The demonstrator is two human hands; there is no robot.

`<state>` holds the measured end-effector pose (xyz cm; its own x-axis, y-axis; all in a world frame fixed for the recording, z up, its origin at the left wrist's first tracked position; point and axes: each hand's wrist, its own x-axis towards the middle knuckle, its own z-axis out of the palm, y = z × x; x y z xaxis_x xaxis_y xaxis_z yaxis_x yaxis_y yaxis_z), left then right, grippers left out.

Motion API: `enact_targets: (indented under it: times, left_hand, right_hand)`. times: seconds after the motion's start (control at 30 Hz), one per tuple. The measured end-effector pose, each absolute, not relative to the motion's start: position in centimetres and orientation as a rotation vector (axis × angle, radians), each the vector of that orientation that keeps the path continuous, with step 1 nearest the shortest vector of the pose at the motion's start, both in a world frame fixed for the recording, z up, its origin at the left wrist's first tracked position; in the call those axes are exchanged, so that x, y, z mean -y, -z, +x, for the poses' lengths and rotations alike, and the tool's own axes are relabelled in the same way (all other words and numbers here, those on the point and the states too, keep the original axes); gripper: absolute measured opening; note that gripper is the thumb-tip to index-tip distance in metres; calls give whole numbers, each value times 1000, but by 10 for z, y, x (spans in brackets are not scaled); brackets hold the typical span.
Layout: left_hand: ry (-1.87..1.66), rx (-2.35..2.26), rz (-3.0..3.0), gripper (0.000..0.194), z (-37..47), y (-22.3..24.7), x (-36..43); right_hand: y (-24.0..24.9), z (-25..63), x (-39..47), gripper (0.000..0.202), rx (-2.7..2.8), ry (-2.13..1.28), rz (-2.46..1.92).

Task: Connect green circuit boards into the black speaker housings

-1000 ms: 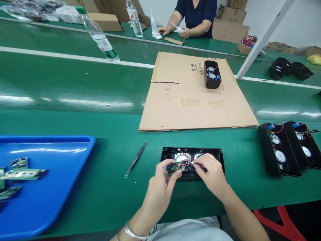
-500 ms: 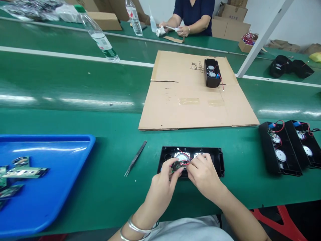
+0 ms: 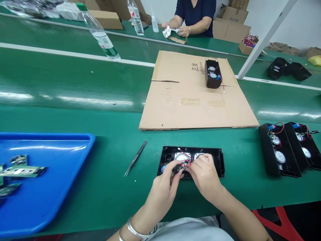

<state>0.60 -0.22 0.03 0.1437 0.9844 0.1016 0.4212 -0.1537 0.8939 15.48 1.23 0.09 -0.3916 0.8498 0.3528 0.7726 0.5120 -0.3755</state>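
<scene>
Below the cardboard, a black speaker housing (image 3: 217,157) lies on the green table with its inside facing up. Two round speakers (image 3: 182,156) are set in it, the right one partly covered by fingers. My left hand (image 3: 163,185) pinches a small circuit board (image 3: 177,168) over the housing. Thin red wires (image 3: 186,163) loop across the board. At its right edge, my right hand (image 3: 206,174) has its fingertips pressed together near the wires; whether they grip a wire or its plug is hidden. Metal tweezers (image 3: 135,158) rest to the left.
A blue tray (image 3: 62,187) with several circuit boards (image 3: 23,171) stands at left. Two black housings (image 3: 269,150) sit at right. On the cardboard sheet (image 3: 195,113) lies another housing (image 3: 213,74). A bottle (image 3: 101,36) stands beyond; a co-worker (image 3: 195,16) sits opposite.
My left hand has tilted the circuit board slightly, and a blue part at the housing's left end now shows. My right hand stays close by. The co-worker's hands shifted a little.
</scene>
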Motion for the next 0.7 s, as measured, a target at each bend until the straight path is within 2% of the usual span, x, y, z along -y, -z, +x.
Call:
enact_targets:
  times: [0.2,0.5,0.6,0.7]
  left_hand:
    - [-869,-1192,1961,24,-8,-8,-7]
    - [-969,-1210,1960,23,-6,-4,-1]
    - [-970,-1250,1804,20,-6,-3,2]
    - [-982,-1305,1565,20,-10,-6,5]
  right_hand:
    - [-6,162,-15,14,2105,-593,-1418]
    - [-10,157,-18,13,2162,-578,-1328]
    - [-16,162,-26,5,2172,-723,-1347]
    - [-22,171,-40,19,2130,-1028,-1347]
